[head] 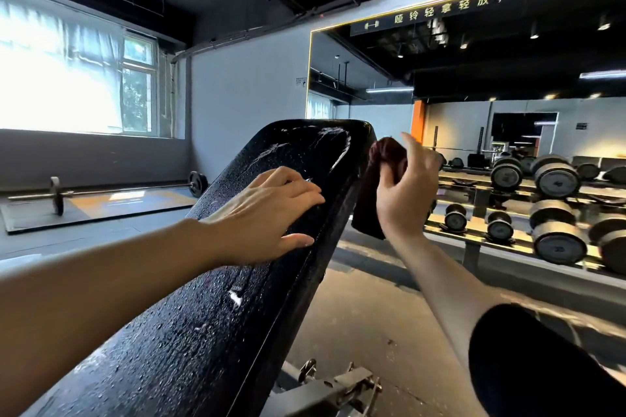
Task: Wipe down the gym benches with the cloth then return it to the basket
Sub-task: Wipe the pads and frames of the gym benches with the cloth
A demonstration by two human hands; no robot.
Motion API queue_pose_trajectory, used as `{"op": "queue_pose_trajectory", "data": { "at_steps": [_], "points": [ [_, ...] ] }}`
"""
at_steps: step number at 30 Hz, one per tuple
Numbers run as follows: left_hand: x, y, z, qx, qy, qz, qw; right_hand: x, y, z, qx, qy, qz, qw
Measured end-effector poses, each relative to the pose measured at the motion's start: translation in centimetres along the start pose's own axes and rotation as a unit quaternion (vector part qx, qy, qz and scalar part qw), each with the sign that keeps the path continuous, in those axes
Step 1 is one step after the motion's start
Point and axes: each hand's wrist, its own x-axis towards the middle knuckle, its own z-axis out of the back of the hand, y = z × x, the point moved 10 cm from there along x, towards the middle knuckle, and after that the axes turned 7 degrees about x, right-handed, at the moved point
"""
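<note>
Wet desk (pixel 210 315) sloped up away from me; my left hand (pixel 267 213) lay spread flat on it, my right hand (pixel 406 193) pinching the cloth (pixel 376 189) just right of its top edge.

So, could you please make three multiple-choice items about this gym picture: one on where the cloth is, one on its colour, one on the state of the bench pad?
1. Where is the cloth?
A. In the right hand, beside the pad's upper right edge
B. Flat under the left hand
C. On the floor

2. What colour is the cloth?
A. White
B. Dark brown
C. Yellow

3. What state is the bench pad in?
A. Dry and dusty
B. Covered by a towel
C. Wet with droplets

Answers:
1 A: the right hand grips the cloth off the pad's side.
2 B: it looks dark reddish brown.
3 C: droplets and streaks shine on the bench pad, where the left hand rests.
</note>
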Motion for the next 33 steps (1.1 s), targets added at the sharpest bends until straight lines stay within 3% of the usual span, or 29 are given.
{"op": "queue_pose_trajectory", "data": {
  "at_steps": [2, 5, 7, 9, 12, 15, 19, 22, 27, 33],
  "points": [
    [1.0, -0.1, -0.2, 0.001, 0.024, 0.010, 1.000, 2.1, -0.6, -0.9, -0.016, 0.010, -0.024, 1.000],
    [2.4, -0.1, -1.8, -0.009, 0.076, 0.035, 0.996, 1.8, -0.5, -4.1, -0.002, 0.088, -0.005, 0.996],
    [2.7, -0.1, -2.7, -0.025, 0.090, 0.044, 0.995, 0.4, -0.9, -4.4, 0.024, 0.087, -0.025, 0.996],
    [2.8, 0.1, -3.0, -0.050, 0.082, 0.054, 0.994, -1.7, -1.1, -3.9, 0.056, 0.084, -0.042, 0.994],
    [2.8, 0.4, -2.8, -0.075, 0.068, 0.053, 0.993, -4.3, -0.1, -3.1, 0.050, 0.088, 0.002, 0.995],
    [2.9, 0.6, -2.5, -0.072, 0.062, 0.039, 0.995, -2.1, -0.4, -3.9, 0.043, 0.113, 0.031, 0.992],
    [3.0, 0.7, -2.6, -0.063, 0.077, 0.033, 0.994, 2.1, -2.2, -5.2, -0.006, 0.103, 0.000, 0.995],
    [3.0, 0.6, -2.6, -0.053, 0.065, 0.028, 0.996, 0.0, -1.3, -5.1, 0.013, 0.081, -0.001, 0.997],
    [2.7, 0.6, -2.8, -0.052, 0.047, 0.021, 0.997, -2.1, -0.9, -5.3, 0.018, 0.117, 0.044, 0.992],
    [2.5, 0.8, -3.1, -0.054, 0.053, 0.031, 0.997, 0.6, -2.2, -5.2, 0.028, 0.088, -0.012, 0.996]
  ]
}}
